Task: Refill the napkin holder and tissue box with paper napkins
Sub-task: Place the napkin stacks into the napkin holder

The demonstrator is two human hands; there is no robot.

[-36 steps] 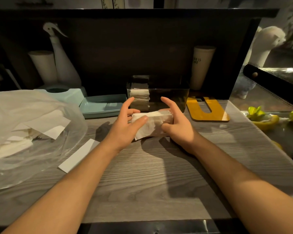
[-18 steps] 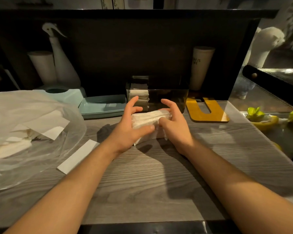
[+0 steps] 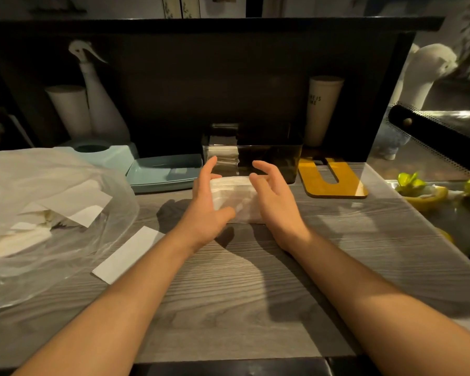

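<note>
Fingers [image 3: 210, 169] now splayed — flanking napkin stack [image 3: 235, 198]

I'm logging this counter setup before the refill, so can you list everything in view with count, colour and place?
napkin stack: 1, white, counter centre, between the hands
napkin holder: 1, dark clear box, behind the stack
plastic bag: 1, clear, left, holds white paper
paper strip: 1, white, flat beside the bag
tray: 1, pale blue, left of the holder
tissue box: 1, pale blue, behind the bag
spray bottle: 1, white, back left
paper roll: 1, white, beside the bottle
cup: 1, cream, back right
U-shaped board: 1, yellow, right of the holder
counter: 1, grey woodgrain
left hand: thumb on the stack, fingers spread
right hand: against the stack, fingers loose
</note>
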